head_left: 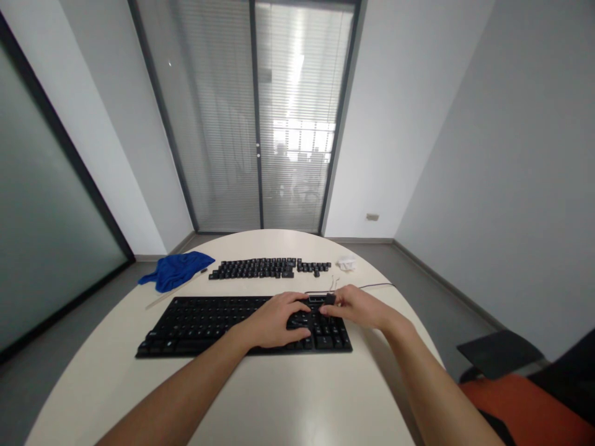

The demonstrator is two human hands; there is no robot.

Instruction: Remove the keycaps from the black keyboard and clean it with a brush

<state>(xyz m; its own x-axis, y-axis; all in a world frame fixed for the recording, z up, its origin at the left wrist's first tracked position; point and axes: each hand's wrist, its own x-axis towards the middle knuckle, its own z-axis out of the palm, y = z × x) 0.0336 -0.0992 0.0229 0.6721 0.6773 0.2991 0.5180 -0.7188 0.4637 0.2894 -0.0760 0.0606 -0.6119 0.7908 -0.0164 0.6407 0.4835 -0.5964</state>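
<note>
A black keyboard (209,322) lies lengthwise across the near part of the table. My left hand (276,319) rests on its right portion, fingers spread apart and holding nothing. Over the number pad, my right hand (356,306) is closed on a small black keycap puller (330,299), whose thin wires stick up beyond the fingers. The puller's lower end is too small to make out against the dark keys. Behind the keyboard, loose black keycaps (255,268) are laid out in rows, with a smaller group (313,267) to their right.
A blue cloth (179,271) lies at the table's left, beside a thin stick-like brush (176,289). Crumpled white material (346,264) sits at the back right. A dark cable (379,285) crosses the rounded table's (297,396) right edge. An orange-and-black chair (525,402) stands right.
</note>
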